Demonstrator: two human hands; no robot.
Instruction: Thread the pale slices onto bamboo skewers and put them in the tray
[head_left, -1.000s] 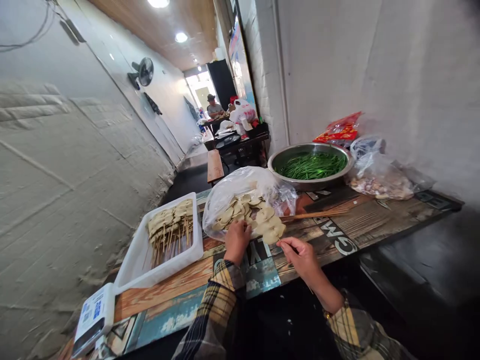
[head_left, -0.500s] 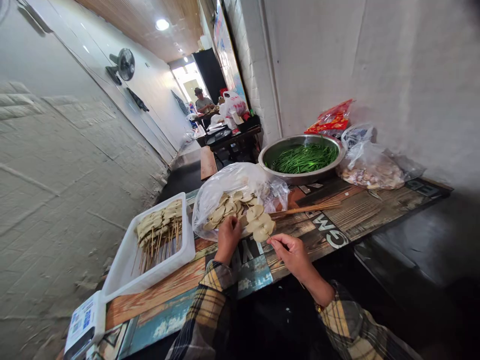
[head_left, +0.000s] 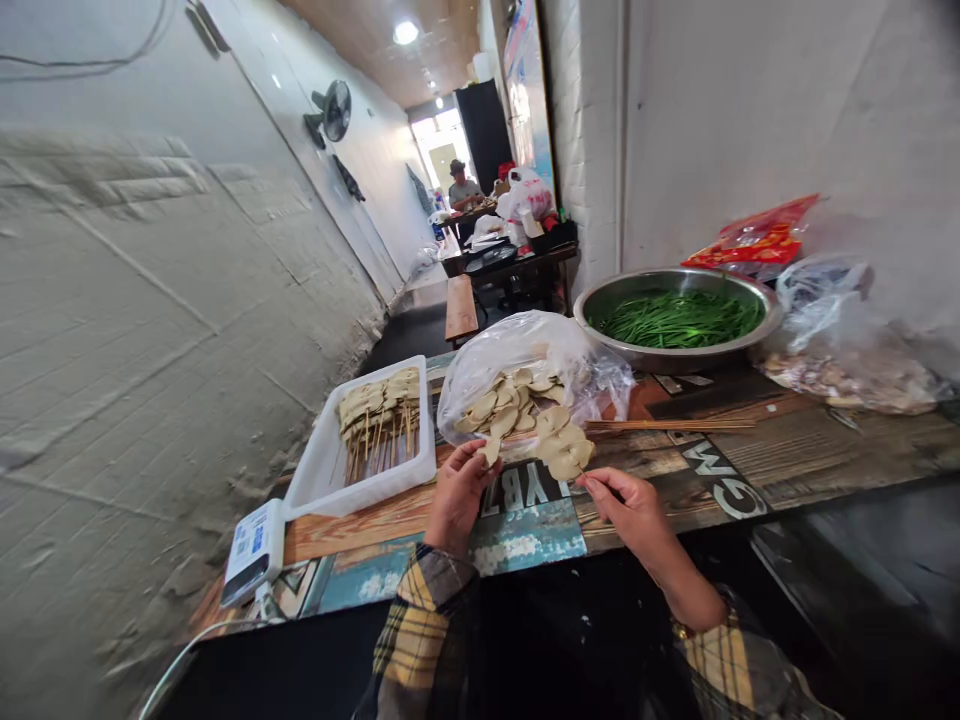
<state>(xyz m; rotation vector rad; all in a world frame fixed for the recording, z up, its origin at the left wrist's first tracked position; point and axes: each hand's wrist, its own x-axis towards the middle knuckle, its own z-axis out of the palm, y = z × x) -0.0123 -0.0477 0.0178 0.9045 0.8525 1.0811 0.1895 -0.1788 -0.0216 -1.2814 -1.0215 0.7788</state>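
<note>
My left hand (head_left: 459, 487) pinches a single pale round slice (head_left: 490, 452) just in front of the clear plastic bag (head_left: 480, 365). Inside that bag lies a heap of similar beige slices (head_left: 510, 402). My right hand (head_left: 621, 502) is closed on the lower end of a thin skewer, which carries several overlapping slices (head_left: 564, 447) at its upper end. Behind these skewered slices, a bundle of bare wooden skewers (head_left: 675, 425) rests on the table. What the slices are made of, I cannot tell.
At the left, a white plastic tray (head_left: 300, 490) holds several filled skewers (head_left: 381, 412). A steel basin (head_left: 679, 360) of green chives stands behind, beside a knotted plastic bag (head_left: 847, 375). A white device (head_left: 255, 545) with a cable sits at the table's left edge. Far back, a person (head_left: 463, 188) sits.
My left hand has come away from the heap at the bag's mouth with one slice in its fingers. The view has turned left, so everything sits further right.
</note>
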